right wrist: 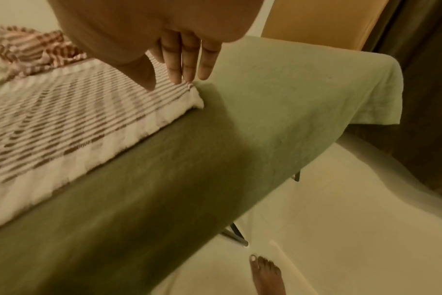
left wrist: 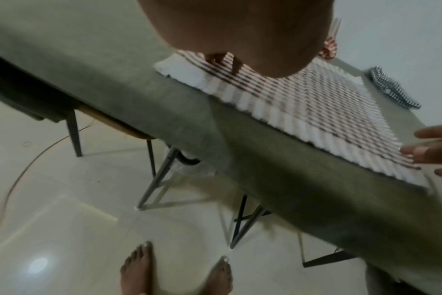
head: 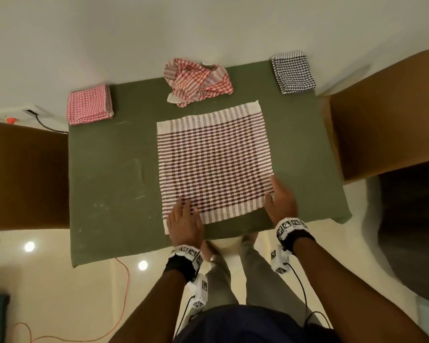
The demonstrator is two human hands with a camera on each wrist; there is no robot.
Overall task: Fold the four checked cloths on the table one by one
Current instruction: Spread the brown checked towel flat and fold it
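Four checked cloths are lying on the table [head: 114,184]: two folded, one crumpled [head: 197,81], one brown cloth [head: 214,162] spread flat. The left hand [head: 185,225] and right hand [head: 281,200] are pressing its near corners with straight fingers.

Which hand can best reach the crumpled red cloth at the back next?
Probably the right hand, though it's close. Both hands rest at the near corners of the flat brown-checked cloth; the left hand sits nearer the table edge, so farther from the crumpled red cloth.
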